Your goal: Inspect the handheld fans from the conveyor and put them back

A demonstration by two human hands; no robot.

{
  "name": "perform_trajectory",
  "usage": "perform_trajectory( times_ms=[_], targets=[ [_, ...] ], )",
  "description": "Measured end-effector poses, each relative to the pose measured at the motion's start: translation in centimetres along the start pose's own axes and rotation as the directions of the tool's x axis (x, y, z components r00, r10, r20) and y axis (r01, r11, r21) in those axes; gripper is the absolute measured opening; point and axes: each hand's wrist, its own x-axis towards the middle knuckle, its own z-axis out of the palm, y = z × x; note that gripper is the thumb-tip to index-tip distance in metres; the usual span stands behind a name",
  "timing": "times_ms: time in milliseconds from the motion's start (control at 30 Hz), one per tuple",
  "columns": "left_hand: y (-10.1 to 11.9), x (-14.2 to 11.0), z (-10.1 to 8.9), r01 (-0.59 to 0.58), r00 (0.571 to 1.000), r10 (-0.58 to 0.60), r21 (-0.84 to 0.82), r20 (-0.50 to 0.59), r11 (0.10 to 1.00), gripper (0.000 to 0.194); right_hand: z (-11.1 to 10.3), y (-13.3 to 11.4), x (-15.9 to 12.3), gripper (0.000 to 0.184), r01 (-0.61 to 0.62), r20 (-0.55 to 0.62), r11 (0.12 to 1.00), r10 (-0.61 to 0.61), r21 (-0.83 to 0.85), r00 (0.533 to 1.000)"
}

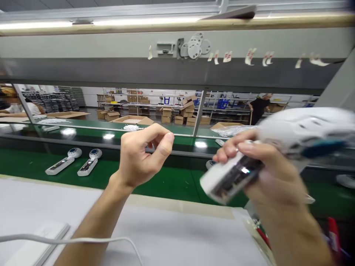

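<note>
My right hand (pixel 273 170) is wrapped round a white handheld device (pixel 299 129), blurred by motion. The device has a large rounded head with dark slots and a blue-green patch. Its handle points down and left, with an opening that shows dark inner parts and a bright glint. In the middle, my left hand (pixel 145 153) is raised above the green belt, thumb and index finger pinched together. Whether anything small sits in that pinch is hidden. On the belt lie a similar white device (pixel 59 166) and another white device (pixel 90 162), both left of my left hand.
The green conveyor belt (pixel 172 188) runs across behind the white work surface (pixel 172 229). A white cable (pixel 83 240) crosses the front left near a white flat box (pixel 41 245). Grey discs (pixel 194 46) hang on the overhead panel. A red-handled tool (pixel 333 232) stands at right.
</note>
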Motion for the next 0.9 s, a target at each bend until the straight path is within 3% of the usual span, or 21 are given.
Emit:
perform_trajectory(
  times_ms=[133,200,267,300,400,467,633,733,833,900],
  targets=[
    [0.0,0.0,-0.3,0.046,0.996,-0.048,0.031,0.075,0.998,0.019,1.2,3.9,1.3,0.027,0.058,-0.082,0.961,-0.083,-0.272,0.993],
    [-0.1,0.0,-0.3,0.081,0.991,-0.084,0.031,0.104,0.996,0.018,1.2,7.2,1.7,0.030,-0.138,-0.028,0.950,0.136,-0.279,0.990],
    [-0.2,-0.1,-0.4,0.124,0.984,-0.127,0.032,0.128,0.992,0.018,1.0,10.9,1.8,0.033,-0.373,-0.049,0.838,0.386,-0.399,0.921],
    [-0.3,-0.1,-0.4,0.147,0.979,-0.150,0.031,0.139,0.989,0.018,0.8,12.8,1.8,0.034,-0.429,-0.066,0.784,0.450,-0.449,0.891],
    [-0.4,0.0,-0.5,0.211,0.961,-0.214,0.036,0.177,0.977,0.019,0.3,17.2,1.1,0.036,-0.500,-0.080,0.666,0.555,-0.553,0.828],
    [-0.4,0.0,-0.6,0.237,0.952,-0.240,0.039,0.191,0.971,0.019,0.0,18.9,0.4,0.039,-0.484,-0.058,0.604,0.587,-0.633,0.808],
    [-0.3,0.1,-0.6,0.261,0.939,-0.269,0.069,0.215,0.963,0.020,0.2,19.7,-0.7,0.026,-0.322,0.021,0.445,0.611,-0.836,0.791],
    [-0.2,0.1,-0.5,0.280,0.919,-0.297,0.102,0.258,0.955,0.021,0.0,19.0,-0.1,0.017,-0.234,0.107,0.422,0.642,-0.876,0.759],
    [-0.3,0.2,-0.5,0.296,0.900,-0.322,0.131,0.295,0.946,0.023,-1.7,18.2,1.4,0.019,-0.195,0.168,0.430,0.672,-0.881,0.721],
    [-0.3,0.2,-0.5,0.326,0.869,-0.362,0.160,0.336,0.932,0.022,-3.5,17.7,2.5,0.027,-0.205,0.119,0.379,0.676,-0.902,0.727]
  ],
)
